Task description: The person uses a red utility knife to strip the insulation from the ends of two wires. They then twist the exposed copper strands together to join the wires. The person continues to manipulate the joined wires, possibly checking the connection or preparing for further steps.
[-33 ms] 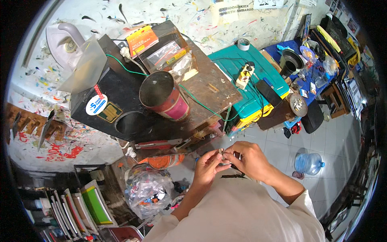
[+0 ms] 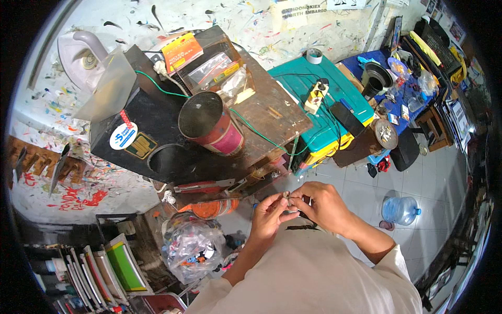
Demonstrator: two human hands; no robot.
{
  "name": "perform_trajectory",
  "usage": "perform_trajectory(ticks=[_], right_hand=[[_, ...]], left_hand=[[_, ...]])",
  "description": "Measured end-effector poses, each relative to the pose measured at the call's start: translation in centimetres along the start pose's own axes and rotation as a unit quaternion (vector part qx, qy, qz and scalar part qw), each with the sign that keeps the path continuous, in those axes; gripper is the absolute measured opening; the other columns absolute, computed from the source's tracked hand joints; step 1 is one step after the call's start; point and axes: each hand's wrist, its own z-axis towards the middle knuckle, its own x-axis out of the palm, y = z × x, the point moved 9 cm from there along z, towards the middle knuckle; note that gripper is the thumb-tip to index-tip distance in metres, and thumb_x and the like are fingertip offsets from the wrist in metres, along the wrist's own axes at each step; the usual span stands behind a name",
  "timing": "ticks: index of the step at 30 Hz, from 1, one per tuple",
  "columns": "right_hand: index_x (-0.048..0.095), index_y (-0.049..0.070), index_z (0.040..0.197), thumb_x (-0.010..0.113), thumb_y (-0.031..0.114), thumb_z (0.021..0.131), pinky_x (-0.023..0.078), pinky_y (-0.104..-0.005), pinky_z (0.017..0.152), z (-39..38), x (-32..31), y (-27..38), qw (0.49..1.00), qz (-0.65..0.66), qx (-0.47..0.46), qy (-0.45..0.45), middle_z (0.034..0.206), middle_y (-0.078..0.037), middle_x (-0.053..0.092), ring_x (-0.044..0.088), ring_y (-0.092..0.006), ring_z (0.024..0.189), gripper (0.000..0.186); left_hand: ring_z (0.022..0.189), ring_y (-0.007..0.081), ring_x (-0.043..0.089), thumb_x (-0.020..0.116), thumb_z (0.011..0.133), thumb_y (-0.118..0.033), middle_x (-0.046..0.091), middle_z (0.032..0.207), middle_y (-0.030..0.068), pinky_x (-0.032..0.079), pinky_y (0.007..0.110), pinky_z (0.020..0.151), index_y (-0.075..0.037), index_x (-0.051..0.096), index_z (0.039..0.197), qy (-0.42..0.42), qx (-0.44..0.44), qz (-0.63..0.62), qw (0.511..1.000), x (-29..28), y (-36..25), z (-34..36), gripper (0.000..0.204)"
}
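Note:
In front of my chest, my left hand [image 2: 267, 217] and my right hand [image 2: 323, 208] meet at their fingertips. Thumb and forefinger of each are pinched together around something small that I cannot make out. The other fingers of my left hand are loosely bent, while those of my right curl inward. Beyond them stands a worn wooden workbench [image 2: 280, 118] bearing a dark-mouthed bucket [image 2: 228, 142] with a red and pink side. Red-handled cutters [image 2: 204, 187] lie on a ledge nearer to me.
A clear bag of scraps [image 2: 191, 254] and an orange container [image 2: 214, 208] sit low on the left, near framed screens [image 2: 125, 264]. Teal-lidded storage boxes [image 2: 293, 70] hold a power strip [image 2: 316, 98]. A blue water jug [image 2: 400, 211] lies on the tiled floor at right.

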Motion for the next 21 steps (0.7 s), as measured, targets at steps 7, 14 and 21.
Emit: perform_trajectory(ticks=[7,14,21], right_hand=[[0.07,0.003,0.092,0.069,0.007,0.083,0.053,-0.0378,0.063,-0.9,-0.6,1.0,0.994,-0.071,-0.079,-0.022,0.081,-0.012,0.067,0.064,-0.03,0.07,0.011],[0.069,0.003,0.091,0.071,0.015,0.083,0.052,-0.0392,0.062,-1.3,-0.6,0.4,1.0,-0.028,0.002,0.003,0.082,-0.013,0.066,0.065,-0.0309,0.071,0.014],[0.07,0.002,0.089,0.07,0.009,0.081,0.053,-0.0392,0.063,-1.5,-0.5,-0.1,1.0,-0.009,0.022,0.009,0.082,-0.013,0.066,0.066,-0.031,0.071,0.01]], left_hand=[[0.092,0.0177,0.066,0.057,0.099,-0.014,0.065,0.106,0.0099,0.061,0.039,0.082,0.001,0.057,0.118,-0.014,0.0,-0.029,0.999,1.0,0.0,-0.3,0.025],[0.099,0.0196,0.066,0.051,0.102,-0.021,0.064,0.116,0.0134,0.06,0.038,0.083,-0.002,0.053,0.126,-0.015,0.007,0.02,1.0,0.5,0.6,-0.7,0.03],[0.094,0.017,0.065,0.055,0.1,-0.017,0.064,0.107,0.0095,0.061,0.039,0.084,0.0,0.056,0.122,-0.016,-0.003,0.001,1.0,1.3,0.6,-1.1,0.028]])
